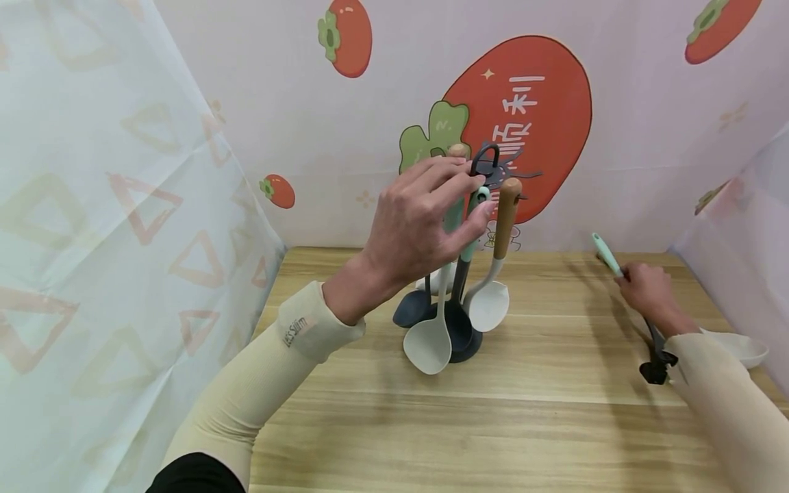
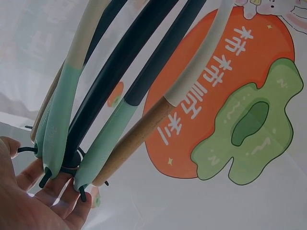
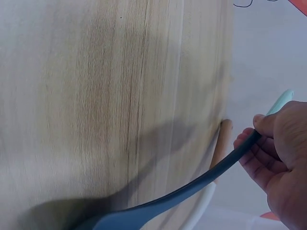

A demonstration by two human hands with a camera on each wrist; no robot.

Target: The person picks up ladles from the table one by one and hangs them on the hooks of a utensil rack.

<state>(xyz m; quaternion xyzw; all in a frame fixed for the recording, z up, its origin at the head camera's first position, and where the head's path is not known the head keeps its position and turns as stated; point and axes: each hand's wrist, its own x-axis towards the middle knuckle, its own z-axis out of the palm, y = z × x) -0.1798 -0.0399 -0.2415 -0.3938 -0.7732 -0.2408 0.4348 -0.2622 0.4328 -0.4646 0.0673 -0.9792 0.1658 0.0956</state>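
Note:
My left hand (image 1: pixel 419 212) is at the top of a dark utensil stand (image 1: pixel 487 171), its fingers and thumb curved about the hub among the handle ends. Around the pole hang a cream ladle (image 1: pixel 429 346) with a mint handle, a white ladle (image 1: pixel 490 308) with a wooden handle, a dark-headed utensil (image 1: pixel 411 309) and others partly hidden. Far to the right, my right hand (image 1: pixel 650 291) grips a dark utensil (image 3: pixel 192 184) by its shaft just below the mint handle. That utensil's head is cut off in the right wrist view, so its kind is unclear.
Beside the right hand lies a white-headed utensil (image 1: pixel 742 349) with a wooden handle (image 3: pixel 221 143), partly behind the sleeve. The wooden table (image 1: pixel 493 424) meets a printed back wall (image 1: pixel 370 123) and side sheets at left and right.

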